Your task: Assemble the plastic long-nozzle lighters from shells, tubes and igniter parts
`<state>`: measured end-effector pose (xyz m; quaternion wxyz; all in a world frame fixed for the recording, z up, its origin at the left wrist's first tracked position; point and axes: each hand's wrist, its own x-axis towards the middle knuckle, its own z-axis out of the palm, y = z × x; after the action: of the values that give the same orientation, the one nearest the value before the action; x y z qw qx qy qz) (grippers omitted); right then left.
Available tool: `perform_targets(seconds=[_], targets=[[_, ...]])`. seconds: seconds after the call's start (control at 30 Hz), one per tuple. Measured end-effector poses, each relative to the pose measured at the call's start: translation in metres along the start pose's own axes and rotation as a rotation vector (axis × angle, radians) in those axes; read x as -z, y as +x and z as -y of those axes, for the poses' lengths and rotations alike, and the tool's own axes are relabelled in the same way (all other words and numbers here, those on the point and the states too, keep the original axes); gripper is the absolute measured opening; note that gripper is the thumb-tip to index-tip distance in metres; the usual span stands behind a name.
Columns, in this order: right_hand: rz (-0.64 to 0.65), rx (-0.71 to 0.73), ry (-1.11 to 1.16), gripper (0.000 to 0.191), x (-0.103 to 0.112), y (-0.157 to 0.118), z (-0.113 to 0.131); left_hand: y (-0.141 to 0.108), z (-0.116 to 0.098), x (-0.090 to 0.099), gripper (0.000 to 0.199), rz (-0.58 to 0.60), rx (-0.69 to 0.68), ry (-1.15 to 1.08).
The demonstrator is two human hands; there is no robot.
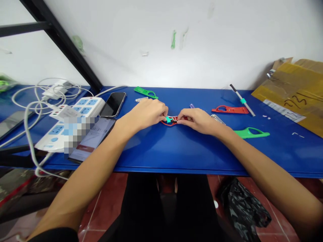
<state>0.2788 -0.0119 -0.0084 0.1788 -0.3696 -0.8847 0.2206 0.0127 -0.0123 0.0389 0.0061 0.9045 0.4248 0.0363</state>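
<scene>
Just above the blue tabletop, both hands are closed on a red plastic piece (pixel 169 124) with a rounded, ring-like end. A small teal bit (pixel 168 119) and a thin white strand show on it between the fingertips. My left hand (pixel 151 112) pinches its left side, knuckles up. From the right, my right hand (pixel 196 120) pinches the other end with thumb and forefinger. Fingers hide most of the piece. Behind my right hand pokes a purple-tipped item (pixel 192 106). A small clear item (pixel 217 118) lies beside that hand's wrist.
A green ringed piece (pixel 146 92) lies at the back; red (pixel 230 109) and green (pixel 251 133) ones lie right, near a pen (pixel 242 99). A cardboard box (pixel 292 90) stands far right. Left are phones (pixel 113 105), a white power strip (pixel 54 134) and looped cables.
</scene>
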Motion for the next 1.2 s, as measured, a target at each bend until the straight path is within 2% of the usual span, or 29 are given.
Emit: perform_targets(seconds=[0.27, 0.5, 0.8, 0.97, 1.2], targets=[[0.001, -0.006, -0.017, 0.021, -0.001, 0.001, 0.000, 0.003, -0.007, -0.001, 0.016, 0.048, 0.020, 0.001], [-0.017, 0.016, -0.002, 0.021, -0.001, 0.001, 0.001, 0.002, 0.001, -0.006, 0.018, -0.005, -0.040, -0.052], [-0.058, -0.038, 0.031, 0.021, -0.004, 0.002, 0.000, 0.003, 0.002, -0.006, 0.021, 0.031, -0.052, -0.104], [-0.082, -0.038, 0.087, 0.028, -0.005, 0.003, 0.001, 0.003, 0.002, -0.005, 0.019, 0.011, -0.074, -0.152], [-0.106, -0.105, 0.143, 0.033, -0.008, 0.003, 0.003, 0.003, 0.001, -0.007, 0.021, 0.068, -0.026, -0.123]])
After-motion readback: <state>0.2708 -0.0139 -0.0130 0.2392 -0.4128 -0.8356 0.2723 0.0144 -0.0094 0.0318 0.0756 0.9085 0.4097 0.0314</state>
